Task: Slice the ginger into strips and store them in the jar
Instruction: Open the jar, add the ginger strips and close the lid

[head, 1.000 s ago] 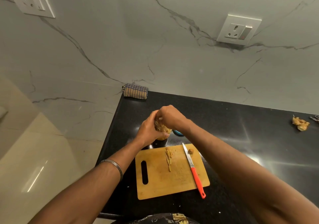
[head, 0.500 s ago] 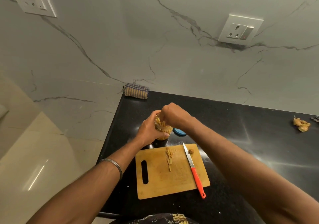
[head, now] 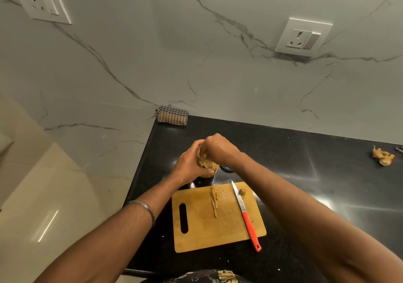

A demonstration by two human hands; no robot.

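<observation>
Two white socket plates are set in the grey-veined marble wall, one at the far left [head: 40,2], one to the right [head: 303,36]. One folded checked cloth [head: 172,115] lies at the back corner of the glossy black surface [head: 305,169].

The left hand [head: 189,166], with a thin metal bangle [head: 142,208] on its wrist, wraps its fingers [head: 206,171] round one clear glass jar [head: 207,166], held just behind the board and packed with pale ginger strips. The right hand [head: 218,149] is bunched over the jar's mouth with its fingers curled down into it; whether they pinch any strips cannot be told. A sliver of one blue round thing [head: 225,169] shows just beside the jar, under the right wrist.

One rectangular wooden cutting board [head: 218,228], rounded at the corners with a slot handle at its left, lies nearest the person. On it: one thin row of cut strips [head: 214,198], one small ginger stub [head: 242,192], and one knife [head: 245,213] with a slim steel blade and a smooth orange-red handle overhanging the board's near edge.

Far right, well apart, lies one knobbly lump of ginger peelings or pieces [head: 383,157].
</observation>
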